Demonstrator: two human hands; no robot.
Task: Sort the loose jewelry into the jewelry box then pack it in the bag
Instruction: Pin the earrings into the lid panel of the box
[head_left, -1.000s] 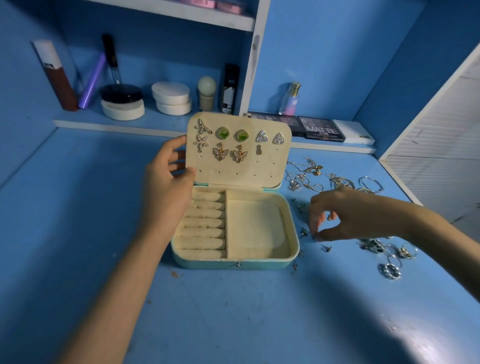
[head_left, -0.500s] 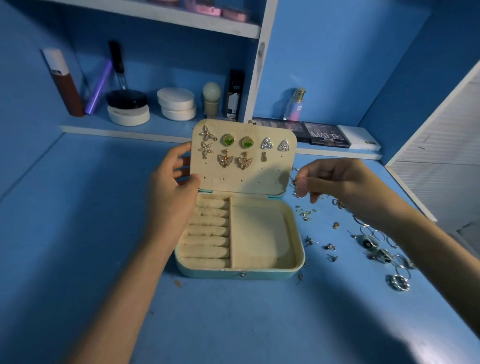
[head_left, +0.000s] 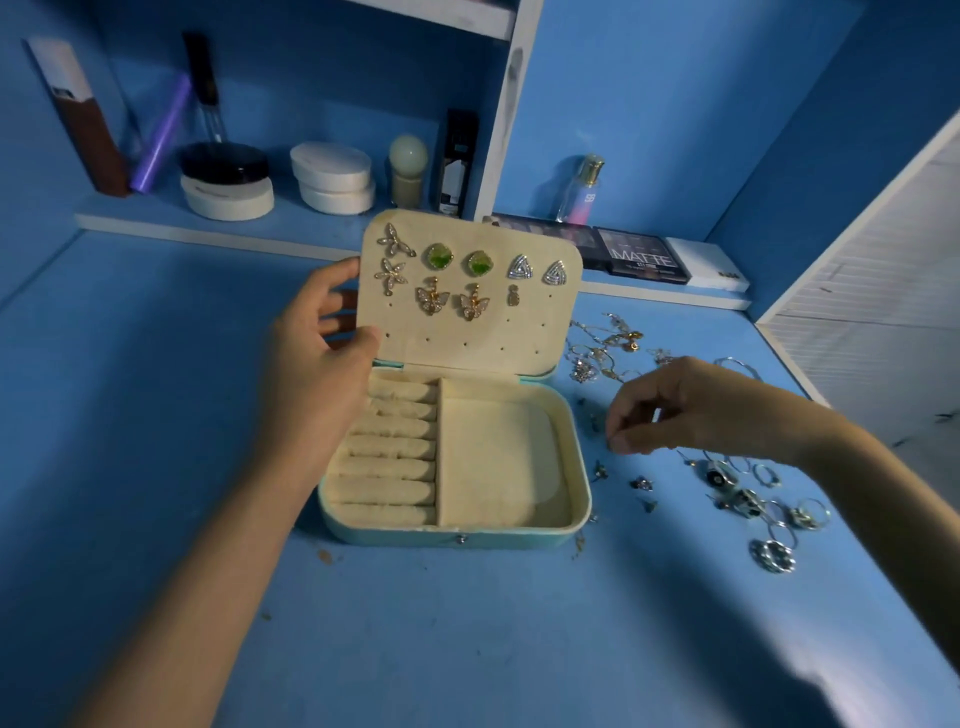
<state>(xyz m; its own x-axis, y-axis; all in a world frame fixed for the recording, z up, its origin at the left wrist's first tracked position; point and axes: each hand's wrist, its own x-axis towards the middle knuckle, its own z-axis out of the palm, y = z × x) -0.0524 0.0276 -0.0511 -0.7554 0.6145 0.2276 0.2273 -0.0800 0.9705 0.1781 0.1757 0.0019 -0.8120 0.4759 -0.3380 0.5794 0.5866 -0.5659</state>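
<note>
Grips left lid edge of open mint-green, cream-lined jewelry box (head_left: 395, 535) with left hand (head_left: 317, 379). Hovers right hand (head_left: 691, 410), fingertips pinched, contents indiscernible, over silver loose jewelry (head_left: 774, 556) right of box on blue bench (head_left: 130, 389).

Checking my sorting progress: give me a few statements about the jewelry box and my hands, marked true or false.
1. The lid of the jewelry box stands open with earrings pinned inside. True.
2. The right hand holds the lid. False: the left hand grips its left edge; the right hand hovers over small loose pieces on the table.
3. Several rings lie on the table right of the box. True.
4. The large compartment holds rings. False: it is empty.
</note>
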